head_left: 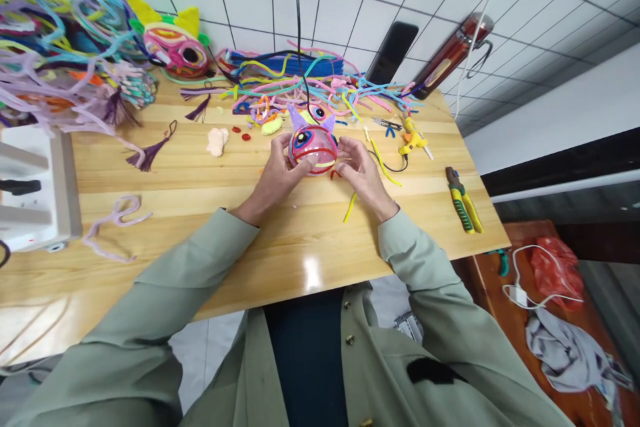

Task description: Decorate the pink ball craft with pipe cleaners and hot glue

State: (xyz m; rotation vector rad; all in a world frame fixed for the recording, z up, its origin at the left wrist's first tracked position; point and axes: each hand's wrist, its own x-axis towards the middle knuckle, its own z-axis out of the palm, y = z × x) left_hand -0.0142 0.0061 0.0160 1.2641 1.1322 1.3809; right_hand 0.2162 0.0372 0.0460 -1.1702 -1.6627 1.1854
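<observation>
Pink and purple fuzzy material forms most of the small horned figure [320, 152]; it is above the wooden table [230, 213], between the two hands, with its red-edged mouth and blue-ringed eye facing the wearer. Left hand [280, 172]: fingers closed on the left side of the figure, thumb across the lower front; the grip is on the rim, beside the eye. Right hand [365, 175]: fingers loosely curved at the right side, thumb apart from the fingertips; whether they grip the edge cannot be told.

Handling, as judged: low weight; soft, slightly yielding surface over a stiffer shell; the glossy front may be slippery; horns and raised trim are the fragile parts. Hold by the outer side edges, thumbs low; avoid pressure on the horns or eyes.

Adjacent items: a yellow stem [384, 163] lies just beyond the right hand; a yellow glue gun [414, 140] rests farther to the right, with pliers [463, 203] nearer the table's right edge; a larger horned mask [176, 52] is at the rear left; loose coloured stems [280, 67] are along the wall.
</observation>
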